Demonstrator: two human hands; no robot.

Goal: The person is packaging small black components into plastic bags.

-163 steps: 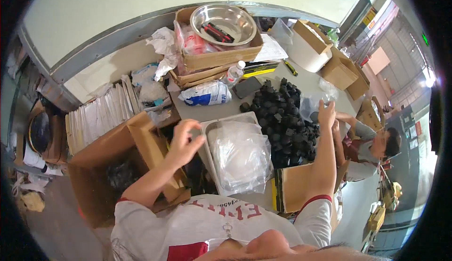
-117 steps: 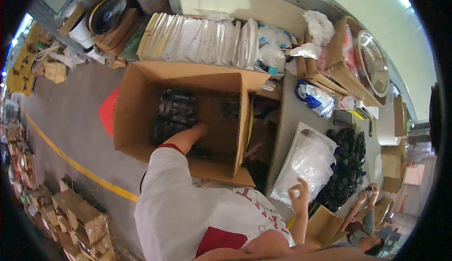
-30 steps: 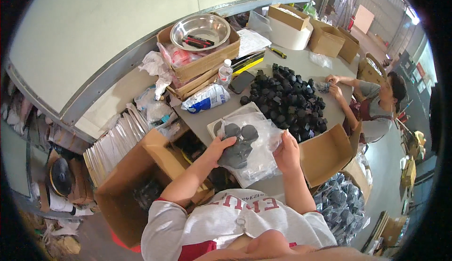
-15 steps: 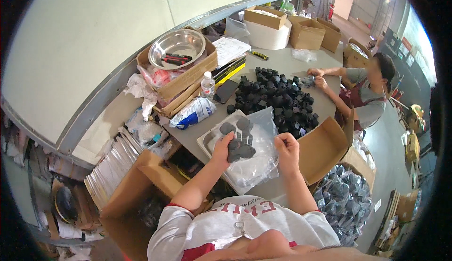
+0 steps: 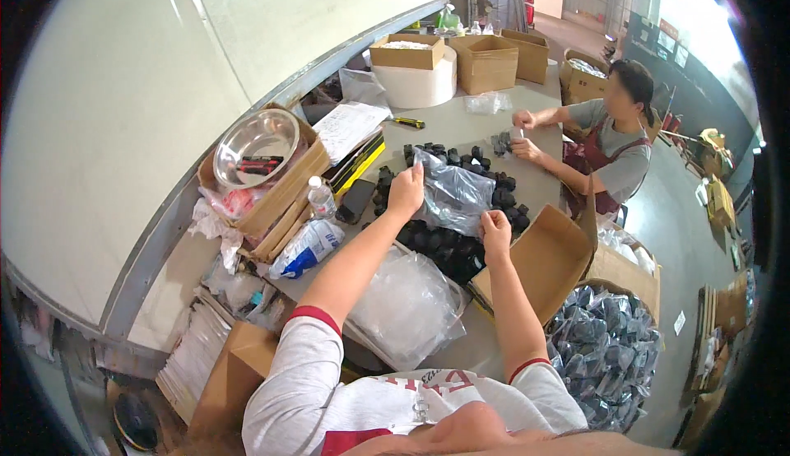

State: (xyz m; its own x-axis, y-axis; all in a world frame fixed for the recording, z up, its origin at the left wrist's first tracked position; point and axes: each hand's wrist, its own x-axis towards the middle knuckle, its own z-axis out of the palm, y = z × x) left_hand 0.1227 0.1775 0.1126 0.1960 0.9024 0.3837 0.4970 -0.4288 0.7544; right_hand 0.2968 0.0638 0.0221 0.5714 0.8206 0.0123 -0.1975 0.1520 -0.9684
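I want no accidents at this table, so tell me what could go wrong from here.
The clear plastic bag, held between the left hand and right hand above the pile of black parts, might snag and drag loose pieces aside. The upright bottle stands near the left forearm and could get knocked over. The metal bowl sits atop a cardboard box and might slide if bumped.

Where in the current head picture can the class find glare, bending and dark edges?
Head view: the bright patch at upper right is washed out; the white wall panel has a bowed lower edge; the metal bowl and held plastic bag show highlights; black surrounds the corners.
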